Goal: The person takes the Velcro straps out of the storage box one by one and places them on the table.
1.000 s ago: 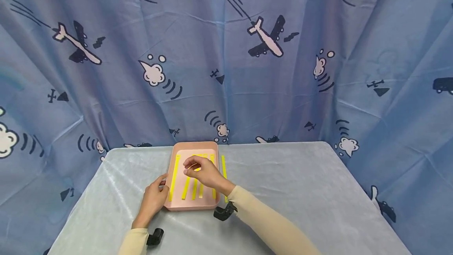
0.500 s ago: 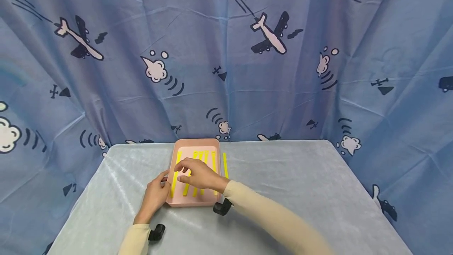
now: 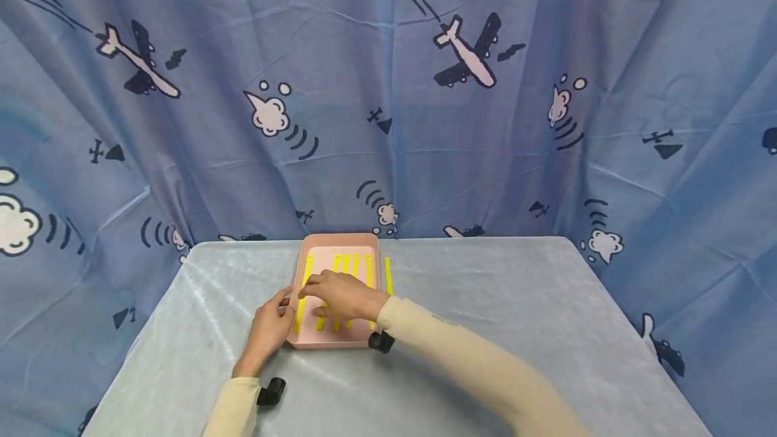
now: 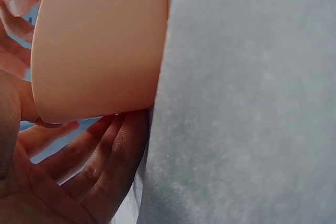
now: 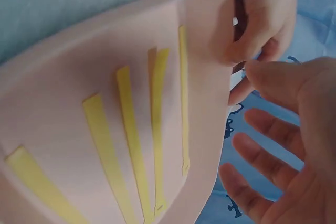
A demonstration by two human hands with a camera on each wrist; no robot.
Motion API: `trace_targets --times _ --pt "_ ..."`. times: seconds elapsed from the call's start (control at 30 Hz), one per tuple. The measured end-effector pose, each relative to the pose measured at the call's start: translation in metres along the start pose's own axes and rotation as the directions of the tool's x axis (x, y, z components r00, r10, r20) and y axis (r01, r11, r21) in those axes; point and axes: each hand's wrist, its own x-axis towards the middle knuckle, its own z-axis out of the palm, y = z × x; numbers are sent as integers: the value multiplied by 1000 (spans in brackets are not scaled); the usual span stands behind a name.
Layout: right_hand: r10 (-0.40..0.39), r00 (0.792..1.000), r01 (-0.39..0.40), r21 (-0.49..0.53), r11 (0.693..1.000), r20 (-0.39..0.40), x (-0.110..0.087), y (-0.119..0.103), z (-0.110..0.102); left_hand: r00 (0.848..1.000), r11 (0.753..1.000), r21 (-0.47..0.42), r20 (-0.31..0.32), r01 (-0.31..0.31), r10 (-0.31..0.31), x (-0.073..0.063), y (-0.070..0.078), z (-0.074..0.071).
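A shallow pink tray (image 3: 338,240) lies on the table, with several flat yellow straps lengthwise inside it, including one along its left side (image 3: 301,305) and one in its middle (image 5: 131,135). Some straps have a small wider head at the far end. My left hand (image 3: 268,326) holds the tray's left side, thumb at the rim and fingers along the outer wall. Over the tray hovers my right hand (image 3: 346,294), fingers spread and holding nothing; it hides the middle parts of some straps. In the right wrist view its fingertips are just past the rim, close to the left hand.
Another yellow strap (image 3: 388,275) lies on the table just right of the tray. A pale grey cloth (image 3: 485,302) covers the table. Behind it hangs a blue curtain (image 3: 340,120) printed with planes and clouds. Black wrist cameras (image 3: 271,392) sit on both forearms.
My right hand has moved left over the tray, its fingers going from nearly closed together to spread. The left hand stays at the tray's side. The whole head view has shifted slightly upward.
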Motion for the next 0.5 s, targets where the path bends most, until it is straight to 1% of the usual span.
trace_targets --times 0.07,0.17,0.33,0.5 --pt "-6 999 7 -36 999 31 2 1 2 1000 1000 4 4 5 -5 0 0 0" --pt "4 997 0 -49 999 72 5 3 5 1000 1000 5 3 2 -2 -1 0 1" --pt "2 994 6 -71 997 106 9 8 9 1000 1000 5 -3 3 -3 0 0 1" --pt "-10 989 30 -131 991 148 17 11 13 1000 1000 14 -2 13 -13 1 0 1"
